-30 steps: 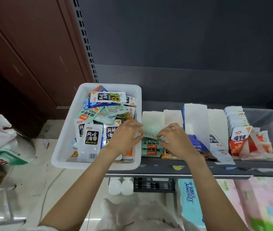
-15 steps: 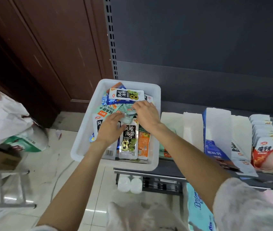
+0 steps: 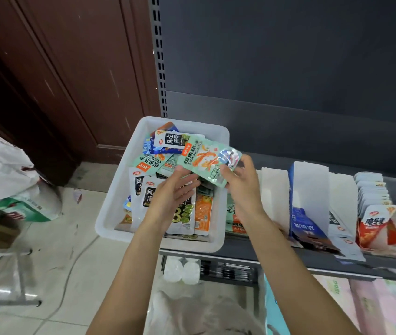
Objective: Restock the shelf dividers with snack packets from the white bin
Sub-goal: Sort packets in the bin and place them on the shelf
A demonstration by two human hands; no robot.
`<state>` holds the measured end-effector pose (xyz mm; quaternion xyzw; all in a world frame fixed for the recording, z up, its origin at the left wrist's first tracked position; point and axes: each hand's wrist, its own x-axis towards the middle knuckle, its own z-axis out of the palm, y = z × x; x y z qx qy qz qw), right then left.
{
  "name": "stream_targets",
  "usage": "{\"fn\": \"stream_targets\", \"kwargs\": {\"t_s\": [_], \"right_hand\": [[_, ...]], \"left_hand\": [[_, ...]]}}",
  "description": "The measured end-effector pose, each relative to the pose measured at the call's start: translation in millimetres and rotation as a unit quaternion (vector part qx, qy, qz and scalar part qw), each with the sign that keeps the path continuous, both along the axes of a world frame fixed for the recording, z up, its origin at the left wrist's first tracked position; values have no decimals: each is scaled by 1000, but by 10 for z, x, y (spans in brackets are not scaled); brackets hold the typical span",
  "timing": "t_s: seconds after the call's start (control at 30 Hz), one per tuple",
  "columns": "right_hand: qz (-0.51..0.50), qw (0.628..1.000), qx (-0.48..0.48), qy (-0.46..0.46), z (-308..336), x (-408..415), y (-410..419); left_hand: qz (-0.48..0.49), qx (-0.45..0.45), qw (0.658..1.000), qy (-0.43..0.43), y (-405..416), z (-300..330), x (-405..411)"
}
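Observation:
The white bin (image 3: 112,209) stands on the left end of the dark shelf, full of mixed snack packets. My right hand (image 3: 243,187) holds a pale green packet (image 3: 206,160) with an orange picture, lifted above the bin's right side. My left hand (image 3: 173,192) hovers over the bin with fingers spread, its fingertips touching the green packet's lower edge. To the right, white shelf dividers (image 3: 310,189) stand in a row. Green packets (image 3: 234,218) lie in the first lane, partly hidden by my right forearm.
Blue packets (image 3: 305,228) and red-and-white packets (image 3: 373,223) fill lanes farther right. The dark shelf back panel (image 3: 288,68) rises behind. White bags (image 3: 6,180) and a metal frame (image 3: 1,286) stand on the tiled floor at left. Tissue packs (image 3: 361,308) sit on the lower shelf.
Both hands left the green lane and went into the bin. My right hand has now lifted a green packet out, and my left hand has risen to meet it.

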<state>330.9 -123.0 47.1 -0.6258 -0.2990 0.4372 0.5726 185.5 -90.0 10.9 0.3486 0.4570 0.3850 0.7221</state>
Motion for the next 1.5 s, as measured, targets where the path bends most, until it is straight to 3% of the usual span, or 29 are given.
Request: {"fn": "stream_targets", "kwargs": {"t_s": [0.07,0.13,0.3,0.4,0.5,0.63,0.83,0.9,1.0,1.17,1.23,1.37,1.5], "right_hand": [[-4,994,0,106,-11,18,-99],[15,993,-11,112,-42,47,-177],[48,993,1,-110,-41,235,-373],[38,963,49,-264,56,421,-441],[1,932,75,-356,163,590,-491],[-42,904,74,-420,90,798,-568],[12,897,-2,-442,-301,865,-583],[43,867,-23,-497,-380,885,-595],[83,786,-84,-607,-464,890,-605],[186,720,-176,-645,-465,781,-630],[196,746,-145,-619,-386,685,-606],[207,841,-30,-498,-224,345,-402],[242,866,-18,-437,-334,-72,3]], "left_hand": [[31,-6,998,-59,-61,85,104],[50,27,997,-52,-89,146,177],[44,204,974,89,-34,293,289],[-37,357,918,168,-12,395,378],[-93,438,869,210,-47,419,548],[-90,461,843,261,-102,260,751],[-113,469,791,375,-34,-235,754],[-151,473,762,416,10,-360,701],[-219,465,731,449,28,-436,598],[-231,449,769,393,-41,-363,327],[-201,423,787,402,-63,-339,162],[-92,340,820,450,-19,-383,-197],[-17,271,828,490,106,-364,-419]]}}
